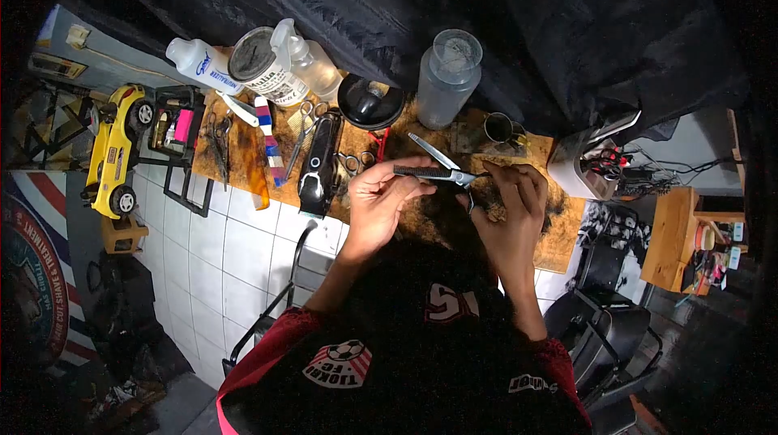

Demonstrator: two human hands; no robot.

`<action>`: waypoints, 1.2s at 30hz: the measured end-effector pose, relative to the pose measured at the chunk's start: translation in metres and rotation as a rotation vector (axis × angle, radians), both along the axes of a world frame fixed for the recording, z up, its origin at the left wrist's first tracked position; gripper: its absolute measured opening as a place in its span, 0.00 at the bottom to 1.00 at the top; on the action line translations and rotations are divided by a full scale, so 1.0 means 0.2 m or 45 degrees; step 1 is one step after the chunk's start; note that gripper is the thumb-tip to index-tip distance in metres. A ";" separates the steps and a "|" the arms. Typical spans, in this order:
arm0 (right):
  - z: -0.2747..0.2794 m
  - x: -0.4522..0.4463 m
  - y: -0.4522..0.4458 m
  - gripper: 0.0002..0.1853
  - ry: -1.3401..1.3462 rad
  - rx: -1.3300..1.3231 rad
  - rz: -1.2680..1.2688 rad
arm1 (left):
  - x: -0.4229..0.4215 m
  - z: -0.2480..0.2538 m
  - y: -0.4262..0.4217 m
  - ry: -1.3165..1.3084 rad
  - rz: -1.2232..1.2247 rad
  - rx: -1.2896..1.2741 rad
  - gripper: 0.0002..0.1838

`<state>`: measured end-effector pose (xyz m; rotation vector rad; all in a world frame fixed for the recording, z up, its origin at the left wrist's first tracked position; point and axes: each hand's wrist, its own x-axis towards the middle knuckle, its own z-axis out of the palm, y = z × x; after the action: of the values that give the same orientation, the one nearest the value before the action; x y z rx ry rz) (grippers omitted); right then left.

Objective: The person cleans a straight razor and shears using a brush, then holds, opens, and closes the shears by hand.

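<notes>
Open thinning scissors (455,175) hang over the wooden tabletop (567,236), one blade toothed and the other smooth. My left hand (382,200) pinches the toothed blade near its tip between thumb and fingers. The handles are in my right hand (515,212), with the thumb at the lower finger ring. Dark hair clippings lie on the wood beneath both hands. Left of my left hand are a black hair clipper (320,163) and another pair of scissors (354,162) lying flat.
Along the back stand a white bottle (203,64), a tub (267,66), a spray bottle (314,70) and a clear container (448,82). A yellow toy car (116,151) is at left, a white holder (579,163) at right. Black chairs (596,330) flank the table's near side.
</notes>
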<state>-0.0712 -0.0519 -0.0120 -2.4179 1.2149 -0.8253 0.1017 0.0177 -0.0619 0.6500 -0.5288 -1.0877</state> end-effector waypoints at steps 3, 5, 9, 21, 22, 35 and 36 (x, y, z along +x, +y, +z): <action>0.01 0.00 0.00 0.29 -0.010 -0.026 -0.031 | -0.02 0.09 -0.02 0.144 0.150 0.057 0.10; 0.01 0.00 -0.01 0.28 -0.017 -0.072 -0.046 | 0.00 0.01 -0.01 0.028 0.144 0.037 0.11; 0.00 0.00 -0.01 0.28 -0.019 -0.059 -0.033 | 0.07 -0.10 0.02 -0.197 0.012 -0.158 0.16; -0.01 -0.05 -0.03 0.24 0.056 -0.082 0.043 | 0.03 0.04 -0.03 -0.172 0.146 -0.041 0.60; 0.03 0.00 -0.03 0.23 -0.020 -0.110 -0.014 | 0.03 0.03 -0.03 -0.194 0.124 -0.054 0.60; 0.01 -0.01 -0.02 0.28 -0.017 -0.047 -0.024 | 0.00 0.01 -0.02 -0.078 0.154 -0.116 0.19; 0.01 -0.01 -0.02 0.28 -0.017 -0.049 -0.026 | 0.00 0.00 -0.02 -0.054 0.164 -0.100 0.17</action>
<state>-0.0732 -0.0556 -0.0103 -2.4302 1.2314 -0.8773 0.1014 0.0134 -0.0612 0.6306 -0.5565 -0.9295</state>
